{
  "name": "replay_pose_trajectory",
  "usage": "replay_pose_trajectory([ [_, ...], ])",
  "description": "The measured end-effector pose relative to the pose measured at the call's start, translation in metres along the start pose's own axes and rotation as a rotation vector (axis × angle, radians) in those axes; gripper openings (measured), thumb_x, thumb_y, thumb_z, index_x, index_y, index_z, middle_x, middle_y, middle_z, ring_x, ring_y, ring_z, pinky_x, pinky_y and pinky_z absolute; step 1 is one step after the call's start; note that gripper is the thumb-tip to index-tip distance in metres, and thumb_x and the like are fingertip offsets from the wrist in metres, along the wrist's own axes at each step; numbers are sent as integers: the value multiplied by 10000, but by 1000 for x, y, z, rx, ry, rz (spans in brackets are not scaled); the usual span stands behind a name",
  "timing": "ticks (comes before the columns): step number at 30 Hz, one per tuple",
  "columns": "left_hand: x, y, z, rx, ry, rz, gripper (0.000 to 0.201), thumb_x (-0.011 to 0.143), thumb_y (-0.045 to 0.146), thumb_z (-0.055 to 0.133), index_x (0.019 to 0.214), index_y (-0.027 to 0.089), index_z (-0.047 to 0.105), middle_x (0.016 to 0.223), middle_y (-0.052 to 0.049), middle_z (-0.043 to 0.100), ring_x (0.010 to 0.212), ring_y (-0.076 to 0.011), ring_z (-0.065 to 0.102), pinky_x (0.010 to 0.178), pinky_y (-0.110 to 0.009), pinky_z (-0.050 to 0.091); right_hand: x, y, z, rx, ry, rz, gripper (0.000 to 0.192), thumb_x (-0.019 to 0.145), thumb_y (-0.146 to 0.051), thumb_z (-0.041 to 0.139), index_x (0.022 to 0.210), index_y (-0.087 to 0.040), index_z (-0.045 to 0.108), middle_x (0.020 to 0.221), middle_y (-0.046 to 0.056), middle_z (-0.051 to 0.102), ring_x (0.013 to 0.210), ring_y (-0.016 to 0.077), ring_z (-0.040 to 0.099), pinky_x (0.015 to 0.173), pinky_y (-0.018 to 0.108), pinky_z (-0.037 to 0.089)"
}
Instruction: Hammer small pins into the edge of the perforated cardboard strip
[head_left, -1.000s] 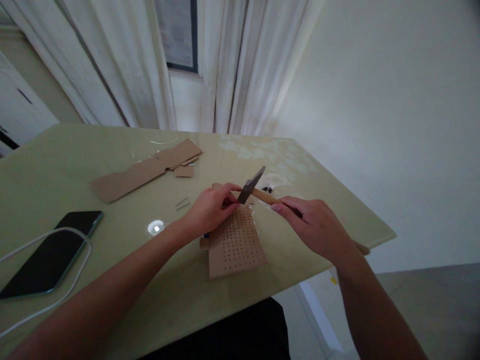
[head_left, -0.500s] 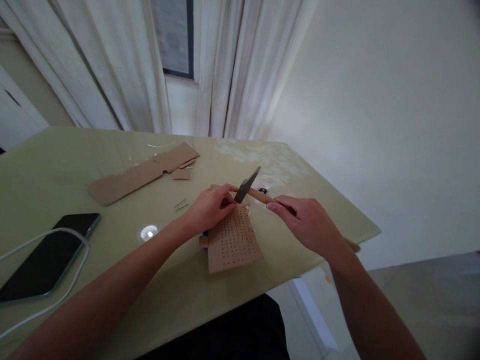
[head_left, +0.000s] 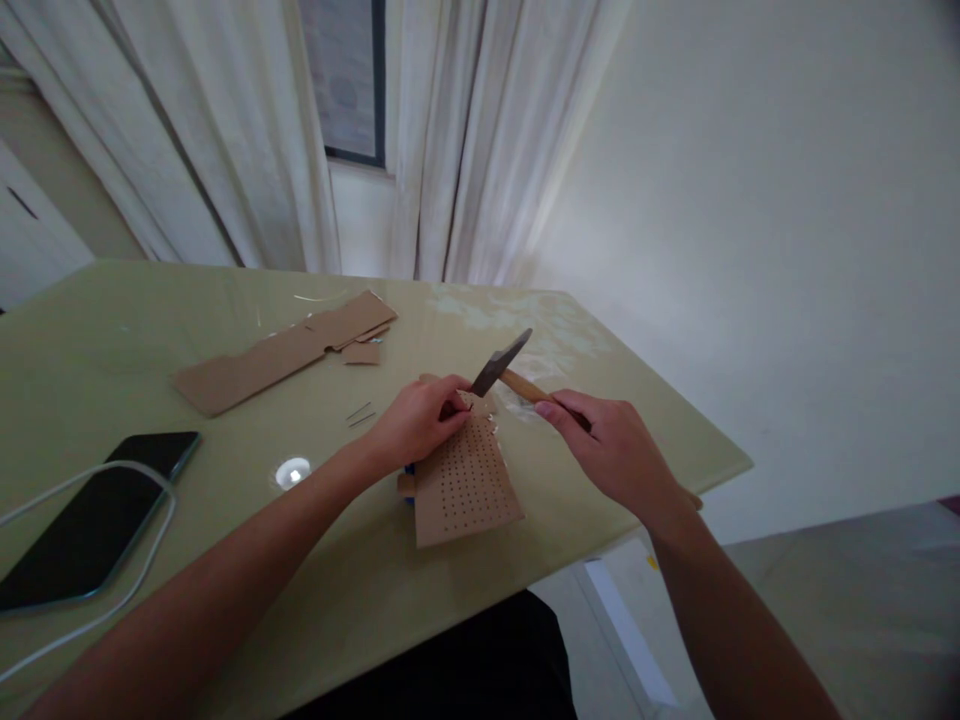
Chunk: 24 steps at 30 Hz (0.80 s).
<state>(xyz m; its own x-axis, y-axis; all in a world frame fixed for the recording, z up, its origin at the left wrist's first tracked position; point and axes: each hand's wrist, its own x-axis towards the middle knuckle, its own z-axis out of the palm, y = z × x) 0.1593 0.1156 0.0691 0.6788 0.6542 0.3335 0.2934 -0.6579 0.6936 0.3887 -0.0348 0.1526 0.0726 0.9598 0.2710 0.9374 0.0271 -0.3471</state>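
Cardboard strip (head_left: 281,353), phone (head_left: 94,520) lie leftward; right hand (head_left: 615,450) grips hammer (head_left: 517,375), left hand (head_left: 416,420) pinches pegboard (head_left: 465,485).

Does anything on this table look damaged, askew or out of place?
The cardboard sheet under the left hand is riddled with a grid of punched holes and lies askew. Torn cardboard scraps lie further back. The right hand holds a hammer close to the left fingers.

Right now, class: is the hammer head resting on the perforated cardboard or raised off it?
Raised. The hammer head tilts above the perforated cardboard; the right hand grips its handle, and the left hand pinches the top edge.
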Motion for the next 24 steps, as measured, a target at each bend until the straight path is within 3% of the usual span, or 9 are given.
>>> replay_pose_trajectory([
  [7,1,1,1,-17,-30,-10,246,930,164,734,1165,237,740,960,-17,858,873,-216,807,776,-314,573,-1,1,6,-27,-94,-3,487,1145,-572,514,923,-256,811,848,51,806,784,235,730,709,320,439],
  [14,0,1,1,50,-16,10,221,922,180,725,1132,245,749,921,-13,856,871,-226,804,780,-330,578,-2,3,6,31,29,-8,496,1140,-602,514,1025,-251,845,850,59,819,766,235,732,696,313,470],
  [20,0,2,1,13,-33,-4,340,918,157,731,1247,234,758,944,-27,860,871,-224,815,779,-327,602,-5,7,15,-2,-74,2,485,1146,-575,504,1003,-256,840,906,70,833,841,252,756,739,324,475],
  [24,0,1,2,-14,-35,-21,332,927,171,748,1254,223,751,981,-36,867,904,-234,827,824,-349,631,-7,8,14,16,-38,44,502,1143,-598,498,983,-251,824,861,56,813,792,243,735,722,325,457],
])
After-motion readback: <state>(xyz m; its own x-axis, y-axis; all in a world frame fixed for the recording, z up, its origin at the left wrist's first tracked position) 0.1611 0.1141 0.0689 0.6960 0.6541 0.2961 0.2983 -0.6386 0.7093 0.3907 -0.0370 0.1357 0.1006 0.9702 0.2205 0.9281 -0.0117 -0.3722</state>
